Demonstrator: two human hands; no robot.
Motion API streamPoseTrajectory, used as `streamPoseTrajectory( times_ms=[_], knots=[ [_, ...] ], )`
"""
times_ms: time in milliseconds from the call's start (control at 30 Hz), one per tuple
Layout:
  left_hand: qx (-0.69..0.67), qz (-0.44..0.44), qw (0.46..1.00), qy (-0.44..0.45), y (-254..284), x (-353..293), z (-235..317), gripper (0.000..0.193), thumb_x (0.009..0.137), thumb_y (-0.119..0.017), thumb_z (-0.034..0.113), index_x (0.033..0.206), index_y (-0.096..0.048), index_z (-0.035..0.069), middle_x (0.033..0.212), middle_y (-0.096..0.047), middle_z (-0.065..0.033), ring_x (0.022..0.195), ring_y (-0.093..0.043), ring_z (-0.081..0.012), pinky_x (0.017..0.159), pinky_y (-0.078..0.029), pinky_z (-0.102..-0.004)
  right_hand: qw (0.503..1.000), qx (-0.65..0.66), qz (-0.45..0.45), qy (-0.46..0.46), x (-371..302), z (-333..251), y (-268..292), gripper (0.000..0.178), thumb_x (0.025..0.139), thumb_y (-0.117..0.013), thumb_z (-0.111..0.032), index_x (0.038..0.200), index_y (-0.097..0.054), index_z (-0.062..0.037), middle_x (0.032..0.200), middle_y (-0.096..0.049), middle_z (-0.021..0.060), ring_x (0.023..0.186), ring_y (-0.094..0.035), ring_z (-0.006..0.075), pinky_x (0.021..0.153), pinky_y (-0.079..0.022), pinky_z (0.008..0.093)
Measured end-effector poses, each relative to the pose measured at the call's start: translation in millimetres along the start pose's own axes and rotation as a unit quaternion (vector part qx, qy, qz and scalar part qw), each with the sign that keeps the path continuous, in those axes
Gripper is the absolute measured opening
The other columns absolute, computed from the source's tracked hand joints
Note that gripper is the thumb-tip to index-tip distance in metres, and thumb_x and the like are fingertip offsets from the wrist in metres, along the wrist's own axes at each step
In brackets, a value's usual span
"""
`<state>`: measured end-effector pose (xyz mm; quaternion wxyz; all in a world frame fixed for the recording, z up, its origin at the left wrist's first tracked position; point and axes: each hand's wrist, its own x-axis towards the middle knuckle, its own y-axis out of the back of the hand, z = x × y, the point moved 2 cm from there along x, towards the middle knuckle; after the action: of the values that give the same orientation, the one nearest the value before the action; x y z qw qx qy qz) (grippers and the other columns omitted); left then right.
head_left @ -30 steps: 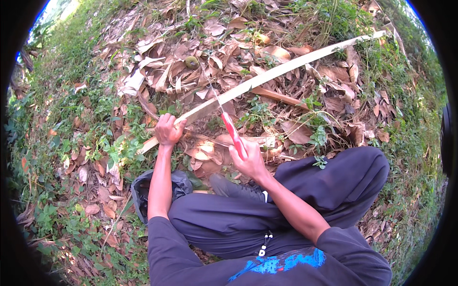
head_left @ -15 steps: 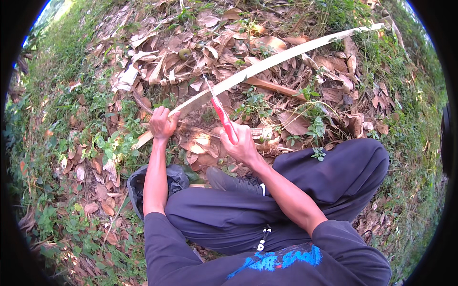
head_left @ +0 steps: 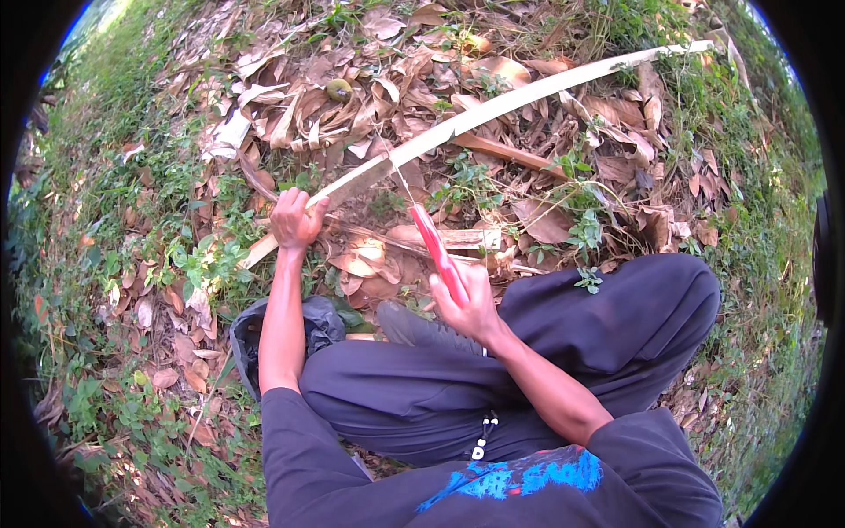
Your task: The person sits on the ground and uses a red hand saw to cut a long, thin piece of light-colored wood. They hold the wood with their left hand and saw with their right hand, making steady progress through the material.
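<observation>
A long strip of pale wood (head_left: 510, 102) runs from beside my left knee up toward the far right, curved by the lens. My left hand (head_left: 297, 218) is closed around it near its close end, with a short stub sticking out past the fist. In my right hand (head_left: 468, 304) is a hand saw (head_left: 435, 246), gripped by its red handle. Its thin blade points away from me and crosses the wood a little to the right of my left hand. Part of the blade beyond the wood is hard to make out.
Dry brown leaves (head_left: 616, 167) and green weeds (head_left: 211, 264) cover the ground. Another wooden stick (head_left: 509, 155) lies under the strip, and a split piece (head_left: 449, 238) lies nearer me. A dark plastic bag (head_left: 251, 330) sits by my left forearm. A round greenish fruit (head_left: 339, 90) rests among the leaves.
My right hand has drawn the saw back toward me and slightly right, so more of its blade shows on the near side of the wood. My left hand stays on the strip.
</observation>
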<state>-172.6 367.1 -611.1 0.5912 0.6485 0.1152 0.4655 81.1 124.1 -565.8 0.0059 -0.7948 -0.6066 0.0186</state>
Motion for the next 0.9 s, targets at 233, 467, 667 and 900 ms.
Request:
streamPoseTrajectory(
  times_ms=[233,467,667,900],
  knots=[
    [-0.001,-0.015,1.000,0.018,3,0,-2,0.049,0.092,-0.068,0.047,0.072,-0.055,0.004,0.077,-0.051,-0.0122,0.075,-0.055,-0.0326,0.065,-0.045,-0.0449,0.996,-0.070,-0.022,0.041,51,-7,-13,0.011,0.090,-0.063,-0.006,0.096,-0.064,0.0038,0.054,-0.052,0.0108,0.045,-0.049,0.0173,0.047,-0.040,0.0352],
    [0.010,-0.002,1.000,0.009,3,-6,-4,0.050,0.092,-0.066,0.048,0.072,-0.055,0.004,0.075,-0.050,-0.0119,0.074,-0.054,-0.0323,0.064,-0.044,-0.0450,0.999,-0.036,-0.013,-0.003,-53,-26,21,0.010,0.090,-0.064,-0.006,0.093,-0.063,0.0034,0.052,-0.050,0.0069,0.042,-0.050,0.0150,0.046,-0.040,0.0331],
    [-0.002,-0.006,1.000,0.011,1,0,-2,0.054,0.094,-0.063,0.051,0.071,-0.055,0.003,0.075,-0.050,-0.0120,0.072,-0.054,-0.0314,0.063,-0.045,-0.0443,0.995,-0.068,-0.001,0.072,12,-7,1,0.015,0.090,-0.063,-0.007,0.079,-0.056,0.0015,0.053,-0.048,0.0105,0.044,-0.046,0.0181,0.048,-0.040,0.0357],
    [0.004,0.007,1.000,0.012,1,-2,-4,0.053,0.093,-0.064,0.051,0.069,-0.053,0.004,0.074,-0.050,-0.0116,0.072,-0.054,-0.0312,0.062,-0.044,-0.0438,0.996,-0.063,-0.009,0.055,48,-7,-16,0.014,0.091,-0.063,-0.008,0.084,-0.059,0.0032,0.054,-0.050,0.0107,0.045,-0.050,0.0166,0.048,-0.041,0.0352]
  ],
)
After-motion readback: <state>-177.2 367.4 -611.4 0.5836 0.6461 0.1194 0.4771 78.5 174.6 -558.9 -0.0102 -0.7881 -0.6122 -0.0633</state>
